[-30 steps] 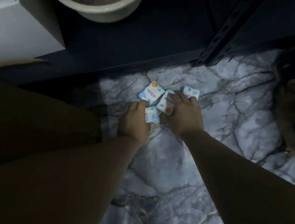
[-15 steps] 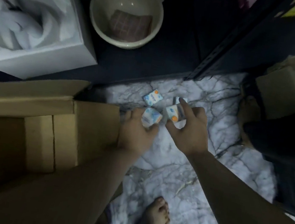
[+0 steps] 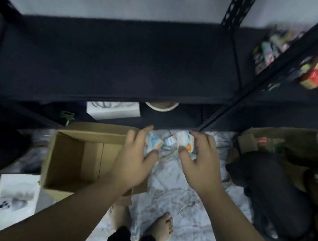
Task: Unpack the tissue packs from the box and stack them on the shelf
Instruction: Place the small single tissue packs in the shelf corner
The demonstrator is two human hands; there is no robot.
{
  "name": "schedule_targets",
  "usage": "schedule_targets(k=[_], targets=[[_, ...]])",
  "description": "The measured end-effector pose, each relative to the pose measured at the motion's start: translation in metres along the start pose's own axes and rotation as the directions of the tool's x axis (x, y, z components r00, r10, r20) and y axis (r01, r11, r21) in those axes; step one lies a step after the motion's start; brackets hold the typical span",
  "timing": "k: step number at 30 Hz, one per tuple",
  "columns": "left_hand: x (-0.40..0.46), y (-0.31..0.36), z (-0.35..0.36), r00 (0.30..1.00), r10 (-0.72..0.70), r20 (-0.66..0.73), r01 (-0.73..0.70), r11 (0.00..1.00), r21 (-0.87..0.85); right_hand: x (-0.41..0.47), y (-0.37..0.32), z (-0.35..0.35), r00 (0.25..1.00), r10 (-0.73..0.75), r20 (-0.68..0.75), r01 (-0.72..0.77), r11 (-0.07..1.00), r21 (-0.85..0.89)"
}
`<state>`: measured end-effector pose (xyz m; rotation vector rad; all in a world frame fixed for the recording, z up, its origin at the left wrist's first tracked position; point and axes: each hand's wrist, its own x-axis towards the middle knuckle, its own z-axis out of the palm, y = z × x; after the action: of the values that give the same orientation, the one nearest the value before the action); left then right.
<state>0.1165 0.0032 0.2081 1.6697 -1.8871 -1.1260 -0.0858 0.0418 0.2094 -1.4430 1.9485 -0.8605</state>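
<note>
My left hand (image 3: 135,158) is closed around a small white-and-blue tissue pack (image 3: 153,143) with an orange dot. My right hand (image 3: 199,160) grips another tissue pack (image 3: 185,142) of the same kind. Both are held up above the marble floor, just in front of the dark shelf (image 3: 111,58). Between my hands a third tissue pack (image 3: 170,141) shows on the floor below. The open cardboard box (image 3: 71,155) stands at my lower left, and its visible inside looks bare.
The black metal shelf post (image 3: 245,95) runs diagonally at right. A beige bowl (image 3: 161,105) and a white carton (image 3: 112,108) sit on the lower shelf. Another white carton (image 3: 13,202) lies at lower left. Cardboard and a dark bag (image 3: 271,187) crowd the right. My bare feet (image 3: 161,229) stand below.
I have risen from crouching to standing, so the view lifted. Both hands came up off the floor, each holding a tissue pack, toward the dark shelf.
</note>
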Motion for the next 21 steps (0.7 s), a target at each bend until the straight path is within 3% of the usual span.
schedule_targets(k=[12, 21], targets=[[-0.071, 0.091, -0.193, 0.926, 0.048, -0.374, -0.073, 0.996, -0.052, 0.004, -0.221, -0.068, 0.941, -0.338, -0.011, 0.338, 0.941, 0.002], [-0.087, 0.1, -0.333, 0.779, 0.138, -0.611, -0.217, 0.974, -0.057, 0.017, -0.365, -0.039, 0.833, -0.552, -0.035, 0.553, 0.828, 0.094]])
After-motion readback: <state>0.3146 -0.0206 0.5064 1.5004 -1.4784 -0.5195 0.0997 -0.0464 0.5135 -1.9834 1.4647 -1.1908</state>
